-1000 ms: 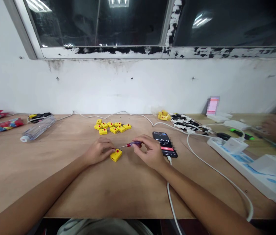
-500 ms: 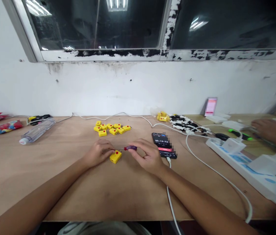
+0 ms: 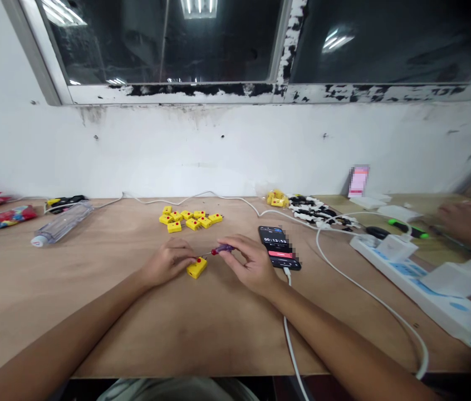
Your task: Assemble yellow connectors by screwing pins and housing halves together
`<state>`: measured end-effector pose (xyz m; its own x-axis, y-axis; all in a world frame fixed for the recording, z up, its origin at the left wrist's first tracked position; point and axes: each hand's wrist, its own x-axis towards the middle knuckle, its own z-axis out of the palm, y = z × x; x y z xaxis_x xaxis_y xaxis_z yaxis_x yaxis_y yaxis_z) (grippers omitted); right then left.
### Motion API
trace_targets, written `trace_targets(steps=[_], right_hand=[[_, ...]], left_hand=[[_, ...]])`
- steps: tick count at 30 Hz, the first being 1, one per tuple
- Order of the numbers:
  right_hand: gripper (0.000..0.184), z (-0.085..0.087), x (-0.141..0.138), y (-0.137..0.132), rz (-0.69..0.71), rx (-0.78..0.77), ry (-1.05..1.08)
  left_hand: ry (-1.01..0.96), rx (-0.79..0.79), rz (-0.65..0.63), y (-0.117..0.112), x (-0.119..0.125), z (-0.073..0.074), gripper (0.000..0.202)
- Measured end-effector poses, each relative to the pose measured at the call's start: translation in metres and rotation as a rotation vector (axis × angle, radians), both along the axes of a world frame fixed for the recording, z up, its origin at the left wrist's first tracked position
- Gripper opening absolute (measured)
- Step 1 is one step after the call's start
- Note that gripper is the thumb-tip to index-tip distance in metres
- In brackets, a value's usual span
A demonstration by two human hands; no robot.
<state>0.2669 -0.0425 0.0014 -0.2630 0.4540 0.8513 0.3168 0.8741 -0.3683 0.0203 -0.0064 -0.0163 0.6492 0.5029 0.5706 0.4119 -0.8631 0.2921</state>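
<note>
Left fingers (image 3: 187,258) clamp a yellow block (image 3: 196,269) on the counter (image 3: 52,317), at the hand's 3 o'clock. Right fingers (image 3: 235,245) pinch a screwdriver (image 3: 222,249), its tip at the block. More blocks (image 3: 189,219) lie at 12 o'clock.

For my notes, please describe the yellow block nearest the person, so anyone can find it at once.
On the wooden bench under the window, find the yellow blocks. One block lies apart from them, between the left hand and right hand. Only it has a small screwdriver pointing at its red dot.
</note>
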Motion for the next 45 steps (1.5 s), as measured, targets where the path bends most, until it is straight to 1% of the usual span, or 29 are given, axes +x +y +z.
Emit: trace_targets(steps=[3,6,10,12,14,18,21,27,32,45], right_hand=[[0.029,-0.001,0.000,-0.001,0.004,-0.007,0.023],[0.029,0.000,0.000,-0.003,-0.020,0.022,0.027],[0.028,0.001,0.001,-0.002,-0.079,0.071,0.015],[0.028,0.001,0.003,-0.001,-0.108,0.069,0.008],[0.028,0.000,0.005,0.000,-0.132,0.058,0.005],[0.027,0.001,0.007,0.001,-0.155,0.054,0.004],[0.027,0.001,0.007,0.001,-0.149,0.061,-0.007],[0.028,-0.002,0.005,0.003,-0.135,0.074,-0.026],[0.027,-0.001,0.006,0.003,-0.142,0.063,-0.040],[0.027,-0.001,0.006,0.001,-0.127,0.040,-0.037]], left_hand=[[-0.014,-0.012,-0.033,-0.004,0.004,0.000,0.019],[-0.015,-0.029,-0.039,-0.008,0.009,0.002,0.021],[0.009,-0.129,-0.027,-0.009,0.007,0.006,0.022],[0.015,-0.183,-0.016,-0.007,0.002,0.006,0.032],[0.035,-0.226,-0.019,-0.004,-0.004,0.005,0.045],[0.137,-0.322,-0.090,0.000,-0.011,-0.001,0.076],[0.180,-0.369,-0.110,0.001,-0.008,-0.006,0.086],[0.178,-0.357,-0.108,0.001,-0.004,-0.009,0.075],[0.170,-0.395,-0.092,0.002,-0.005,-0.009,0.075],[0.154,-0.373,-0.099,0.002,-0.004,-0.006,0.071]])
